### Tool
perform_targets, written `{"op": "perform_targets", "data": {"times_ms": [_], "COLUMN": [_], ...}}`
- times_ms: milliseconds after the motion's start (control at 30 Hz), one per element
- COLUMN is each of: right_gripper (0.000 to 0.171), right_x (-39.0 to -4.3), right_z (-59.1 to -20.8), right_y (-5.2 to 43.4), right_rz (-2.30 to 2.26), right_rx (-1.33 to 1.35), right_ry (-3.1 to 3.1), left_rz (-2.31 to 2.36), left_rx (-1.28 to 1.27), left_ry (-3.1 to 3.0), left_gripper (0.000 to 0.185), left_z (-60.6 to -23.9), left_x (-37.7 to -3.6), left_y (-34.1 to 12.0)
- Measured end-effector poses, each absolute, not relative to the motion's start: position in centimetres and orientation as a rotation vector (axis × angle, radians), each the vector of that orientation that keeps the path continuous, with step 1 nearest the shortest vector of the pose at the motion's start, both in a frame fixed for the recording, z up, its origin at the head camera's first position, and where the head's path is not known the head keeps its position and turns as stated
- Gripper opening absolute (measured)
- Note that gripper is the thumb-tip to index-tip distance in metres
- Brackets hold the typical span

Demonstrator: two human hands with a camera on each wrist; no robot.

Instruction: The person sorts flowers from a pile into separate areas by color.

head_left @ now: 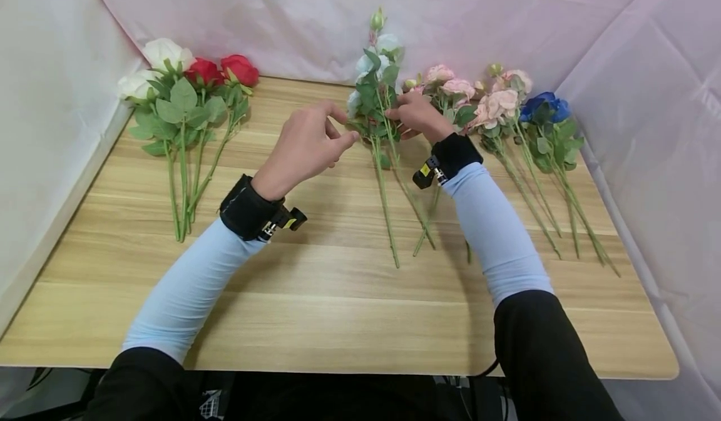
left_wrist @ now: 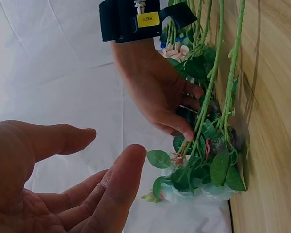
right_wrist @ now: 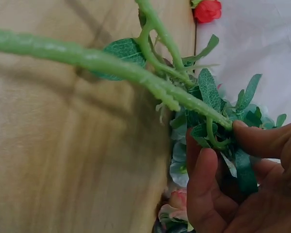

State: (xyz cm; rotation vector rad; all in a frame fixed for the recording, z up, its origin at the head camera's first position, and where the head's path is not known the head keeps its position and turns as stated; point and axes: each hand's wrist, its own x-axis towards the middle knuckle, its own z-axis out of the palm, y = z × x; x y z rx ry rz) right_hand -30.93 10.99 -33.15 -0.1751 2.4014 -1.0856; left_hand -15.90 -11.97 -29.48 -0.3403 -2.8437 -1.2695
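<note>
My right hand [head_left: 419, 117] pinches the leafy upper stem of a pale blue artificial flower [head_left: 388, 44] at the back middle of the table. In the right wrist view, the thumb [right_wrist: 259, 141] presses on the green stem [right_wrist: 136, 77], with the other fingers on the far side among leaves. A second pale blue flower stem lies close beside it. Left of these blooms, my left hand [head_left: 306, 146] hovers with nothing in its grasp. Its thumb and forefinger stand apart in the left wrist view, near a leaf [left_wrist: 159, 158].
White roses [head_left: 166, 55] and red roses [head_left: 239, 69] lie at the left on the wooden table [head_left: 315, 321]. Pink flowers [head_left: 496, 105] and a blue rose [head_left: 545, 107] lie at the right, stems toward the front. A pale cloth [head_left: 479, 20] hangs behind the table.
</note>
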Motion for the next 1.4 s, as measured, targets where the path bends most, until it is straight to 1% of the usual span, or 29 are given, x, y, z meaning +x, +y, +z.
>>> {"op": "perform_targets", "data": {"times_ms": [267, 467, 700, 933, 1067, 1233, 1400], "right_gripper": [0.030, 0.044, 0.040, 0.049, 0.039, 0.047, 0.045], "right_x": [-29.8, -29.3, -29.1, -28.2, -27.1, -25.2, -22.7], "right_z": [-33.2, -33.5, -34.1, -33.1, -32.0, -30.7, -29.7], "right_y": [11.1, 10.6, 10.7, 11.6, 12.3, 13.2, 13.9], "right_rz": [-1.142, -1.154, -1.179, -1.157, -1.116, -1.070, -1.085], "right_rx": [-0.170, -0.156, -0.101, -0.128, -0.105, -0.111, -0.170], "right_ry": [2.396, 2.361, 2.339, 2.455, 2.561, 2.644, 2.632], "left_rz": [-1.245, -1.250, -1.233, -1.209, -1.200, -1.188, -1.127], "left_rx": [-0.331, -0.347, -0.347, -0.345, -0.337, -0.338, -0.381], "left_ry": [-2.855, -2.846, -2.847, -2.850, -2.856, -2.869, -2.864], "left_gripper": [0.035, 0.034, 0.034, 0.034, 0.033, 0.034, 0.030], "left_z": [-29.5, -29.6, -29.7, -29.8, -29.8, -29.8, -30.0], "left_x": [-15.8, -15.9, -16.0, -16.3, -16.4, -16.5, -16.7], "left_y": [-11.9, -11.9, -11.9, -12.1, -12.2, -12.3, -12.3]}}
